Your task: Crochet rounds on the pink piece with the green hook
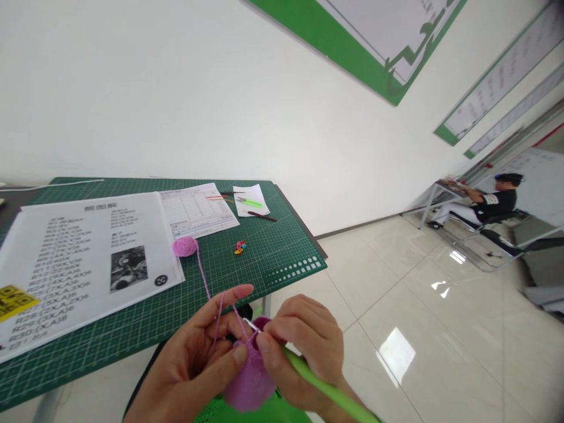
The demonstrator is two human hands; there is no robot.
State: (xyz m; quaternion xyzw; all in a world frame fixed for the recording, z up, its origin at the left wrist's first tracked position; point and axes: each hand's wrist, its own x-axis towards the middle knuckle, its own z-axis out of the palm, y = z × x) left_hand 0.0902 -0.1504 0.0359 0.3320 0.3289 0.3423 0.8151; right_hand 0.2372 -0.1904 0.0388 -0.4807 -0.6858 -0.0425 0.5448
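Note:
My left hand [198,358] pinches the upper edge of a pink crochet piece [249,382], with pink yarn [202,271] looped over its raised index finger. A green-handled crochet hook [326,388] is gripped in my right hand [304,346]. Its metal tip lies at the top edge of the piece, beside the yarn strand. My right fingertips press close to that same edge. From my left hand the yarn runs up to a pink yarn ball [185,247] on the green cutting mat [220,264].
A large printed pattern sheet [88,247] and a form [198,211] lie on the mat. Green snips [249,202] rest on white paper, with colourful stitch markers [239,247] nearer me. A seated person [493,200] is at another table on the right.

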